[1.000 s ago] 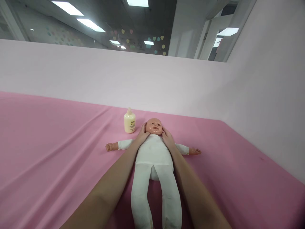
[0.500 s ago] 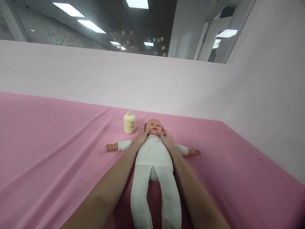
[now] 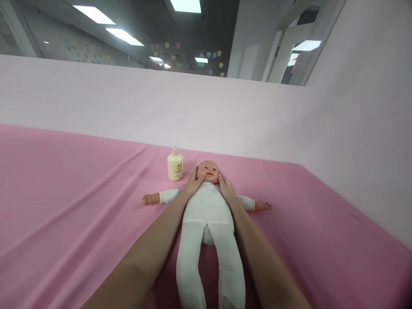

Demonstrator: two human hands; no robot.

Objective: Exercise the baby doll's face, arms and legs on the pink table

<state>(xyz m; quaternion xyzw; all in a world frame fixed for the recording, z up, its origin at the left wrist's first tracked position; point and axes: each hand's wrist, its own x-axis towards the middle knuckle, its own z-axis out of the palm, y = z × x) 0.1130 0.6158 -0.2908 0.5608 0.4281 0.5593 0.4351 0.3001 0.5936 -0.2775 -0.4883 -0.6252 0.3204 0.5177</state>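
A baby doll (image 3: 207, 204) with a soft white cloth body lies on its back, arms spread to both sides. Its hard head (image 3: 207, 166) points away from me. My left hand (image 3: 193, 182) cups the left side of the head, its thumb lying by the cheek and chin. On the opposite side my right hand (image 3: 226, 185) rests against the cheek and jaw, thumb near the neck. Both hands hold the head between them; some fingertips are hidden beside it. A pale yellow pump bottle (image 3: 175, 166) stands upright to the left of the head, apart from my hand.
Pink sheeting (image 3: 80, 193) with creases on its left side covers the surface. A white wall (image 3: 144, 107) rises behind and another on the right. Above the back wall, a glass pane (image 3: 193, 43) shows ceiling lights and heart-shaped stickers.
My left thumb has slid slightly down toward the doll's chin. My right thumb has shifted outward from the chin toward the jaw. Doll and bottle stay in place.
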